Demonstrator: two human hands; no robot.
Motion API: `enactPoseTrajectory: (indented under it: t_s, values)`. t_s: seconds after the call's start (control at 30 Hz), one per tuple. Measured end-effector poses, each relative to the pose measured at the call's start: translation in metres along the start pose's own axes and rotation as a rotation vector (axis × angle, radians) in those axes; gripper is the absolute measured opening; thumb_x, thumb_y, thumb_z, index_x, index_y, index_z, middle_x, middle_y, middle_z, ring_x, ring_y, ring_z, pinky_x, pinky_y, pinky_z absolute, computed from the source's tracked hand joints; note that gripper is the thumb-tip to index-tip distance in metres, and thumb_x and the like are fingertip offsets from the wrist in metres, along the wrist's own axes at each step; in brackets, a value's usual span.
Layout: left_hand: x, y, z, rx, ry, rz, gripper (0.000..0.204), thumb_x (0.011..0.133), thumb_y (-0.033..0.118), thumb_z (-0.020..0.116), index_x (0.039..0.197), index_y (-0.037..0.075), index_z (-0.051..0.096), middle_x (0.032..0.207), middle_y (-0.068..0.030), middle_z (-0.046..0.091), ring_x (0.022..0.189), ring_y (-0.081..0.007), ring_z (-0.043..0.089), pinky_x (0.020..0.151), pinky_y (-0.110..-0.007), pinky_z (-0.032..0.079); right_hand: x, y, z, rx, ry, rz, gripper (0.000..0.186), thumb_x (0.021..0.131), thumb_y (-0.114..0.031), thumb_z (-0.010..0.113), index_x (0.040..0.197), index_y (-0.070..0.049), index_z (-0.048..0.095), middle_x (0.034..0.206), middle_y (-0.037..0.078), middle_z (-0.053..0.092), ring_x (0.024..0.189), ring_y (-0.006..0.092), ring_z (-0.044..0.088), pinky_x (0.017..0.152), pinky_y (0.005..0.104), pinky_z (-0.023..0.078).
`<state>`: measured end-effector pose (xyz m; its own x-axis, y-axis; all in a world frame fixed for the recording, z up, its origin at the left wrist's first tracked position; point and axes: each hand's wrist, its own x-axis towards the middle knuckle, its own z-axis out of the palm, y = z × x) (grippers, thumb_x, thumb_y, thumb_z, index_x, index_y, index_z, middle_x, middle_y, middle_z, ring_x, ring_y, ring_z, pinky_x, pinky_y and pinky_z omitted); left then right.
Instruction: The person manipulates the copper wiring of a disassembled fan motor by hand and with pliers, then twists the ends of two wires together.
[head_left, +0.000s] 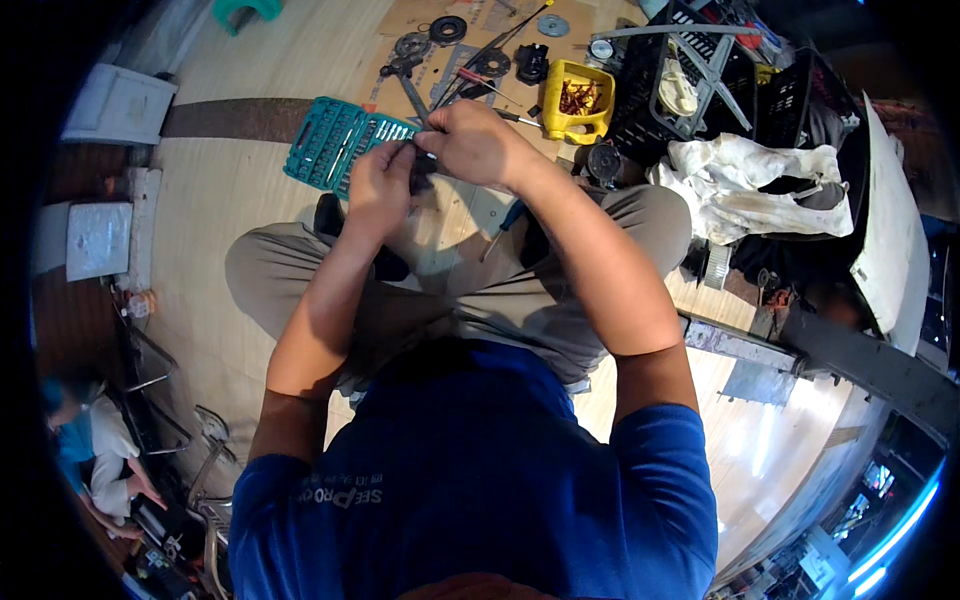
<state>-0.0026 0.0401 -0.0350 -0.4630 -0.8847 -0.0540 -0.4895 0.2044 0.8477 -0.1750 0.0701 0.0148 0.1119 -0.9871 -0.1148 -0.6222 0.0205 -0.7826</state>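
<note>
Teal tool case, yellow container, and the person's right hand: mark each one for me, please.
Teal tool case [349, 149]: head view, strip between its two opened halves.
Yellow container [552, 108]: head view, its left wall.
Right hand [478, 143]: head view, back of the hand.

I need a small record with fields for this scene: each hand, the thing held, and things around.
Left hand: pinching, beside right hand
Right hand: pinching at same spot
Held: small dark object, details unclear
Near left hand: open teal plastic case with metal pieces
Beyond right hand: yellow plastic container holding small reddish pieces
On brown cardboard: round black disc, red-handled screwdriver
</note>
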Motion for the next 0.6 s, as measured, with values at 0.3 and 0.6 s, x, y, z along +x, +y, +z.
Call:
enactPoseTrajectory:
  t_s: [0.3,0.6]
  values:
    - [0.014,0.021,-0.019,-1.341,0.201,-0.15,0.025,0.098,0.018,0.046,0.106,-0.003,0.055,0.08,-0.0078,0.061,0.068,-0.0214,0.058,0.068,-0.034,0.05,-0.011,-0.003,0.058,0.434,0.164,-0.034,0.016,0.086,-0.016,0.065,0.091,-0.001,0.068,0.069,0.006,0.062,0.067,0.0112,0.054,0.065,0.0283,0.046]
    - [0.001,0.04,-0.046,-1.125,-0.351,-0.121,0.018,0.097,0.019,0.049,0.098,0.002,0.054,0.063,0.001,0.041,0.053,-0.007,0.035,0.05,-0.022,0.032,0.006,0.009,0.005,0.198,-0.253,-0.146,0.021,0.085,-0.02,0.066,0.094,-0.001,0.067,0.078,0.013,0.065,0.071,0.0188,0.06,0.069,0.0321,0.047]
